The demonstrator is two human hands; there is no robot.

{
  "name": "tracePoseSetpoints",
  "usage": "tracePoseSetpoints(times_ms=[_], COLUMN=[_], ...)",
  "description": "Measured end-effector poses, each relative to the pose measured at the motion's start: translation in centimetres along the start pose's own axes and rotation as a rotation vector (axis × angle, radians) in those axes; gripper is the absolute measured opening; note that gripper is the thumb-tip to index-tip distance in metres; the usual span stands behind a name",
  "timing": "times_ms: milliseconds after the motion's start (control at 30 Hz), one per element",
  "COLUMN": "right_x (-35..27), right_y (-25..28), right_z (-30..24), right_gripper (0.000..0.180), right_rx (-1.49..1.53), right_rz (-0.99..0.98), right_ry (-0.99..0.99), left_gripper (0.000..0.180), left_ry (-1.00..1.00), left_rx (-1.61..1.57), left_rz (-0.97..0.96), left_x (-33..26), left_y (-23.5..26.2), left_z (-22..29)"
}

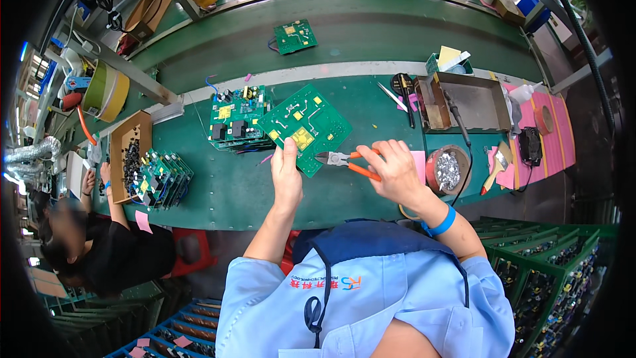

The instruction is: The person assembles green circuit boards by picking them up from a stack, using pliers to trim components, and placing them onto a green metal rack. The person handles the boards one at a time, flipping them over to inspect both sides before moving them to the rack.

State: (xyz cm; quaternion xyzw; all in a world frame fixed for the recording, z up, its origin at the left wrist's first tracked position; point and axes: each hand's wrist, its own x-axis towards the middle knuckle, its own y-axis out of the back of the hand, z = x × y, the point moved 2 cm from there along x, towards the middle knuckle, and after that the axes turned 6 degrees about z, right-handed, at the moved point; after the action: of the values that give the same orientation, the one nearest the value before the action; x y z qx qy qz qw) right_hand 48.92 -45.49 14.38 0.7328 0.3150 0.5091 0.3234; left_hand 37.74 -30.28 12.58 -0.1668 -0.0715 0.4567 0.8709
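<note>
My left hand (287, 174) grips a green circuit board (324, 126) by its near edge, holding it tilted above the green bench. Yellow patches and solder spots cover the side facing me. In my right hand (396, 171) is a pair of diagonal cutters (336, 158) with orange handles. Their jaws lie at the board's lower right edge; whether they touch a lead is too small to tell. Just left of the board stands a stack of populated circuit boards (232, 119) with blue wires.
A cardboard box (138, 134) of small black parts and more boards (162, 179) lie left, near a co-worker (119, 238). One board (295, 36) rests on the conveyor. Rightward are a metal tray (474, 107), a soldering iron (457, 116), a bowl of metal bits (448, 170) and a brush (498, 167).
</note>
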Motion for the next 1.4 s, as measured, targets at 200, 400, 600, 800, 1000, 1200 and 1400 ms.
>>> tracePoseSetpoints(times_ms=[200,400,600,800,1000,1200,1400], right_x=[-0.3,-0.7,-2.5,-4.6,-1.3,0.4,-1.7], right_y=[-0.1,-0.4,-3.7,-7.4,-7.1,-3.4,-4.8], right_z=[-0.4,-0.3,5.4,9.7,8.8,6.4,7.4], right_gripper=[0.049,0.047,0.057,0.062,0.047,0.052,0.036], right_rx=[0.161,0.467,1.046,-0.268,0.522,1.841,1.610], right_rz=[-0.119,-0.235,-0.010,-0.280,-0.105,-0.402,-0.179], right_ry=[-0.086,-0.283,-0.907,-0.621,-0.820,-1.202,-1.137], left_gripper=[0.033,0.032,0.030,0.028,0.027,0.034,0.032], left_ry=[0.015,0.054,0.119,0.246,0.189,-0.885,-0.993], left_rx=[-0.022,-0.065,-0.115,-0.207,-0.129,0.928,1.282], left_rz=[-0.012,-0.024,0.020,-0.015,-0.074,-0.703,-0.795], left_x=[0.1,0.1,-0.2,0.1,-0.1,0.1,-0.7], left_y=[0.3,0.6,1.0,1.4,2.1,1.0,-0.5], left_z=[-0.1,-0.5,-0.3,-0.1,0.0,1.6,1.1])
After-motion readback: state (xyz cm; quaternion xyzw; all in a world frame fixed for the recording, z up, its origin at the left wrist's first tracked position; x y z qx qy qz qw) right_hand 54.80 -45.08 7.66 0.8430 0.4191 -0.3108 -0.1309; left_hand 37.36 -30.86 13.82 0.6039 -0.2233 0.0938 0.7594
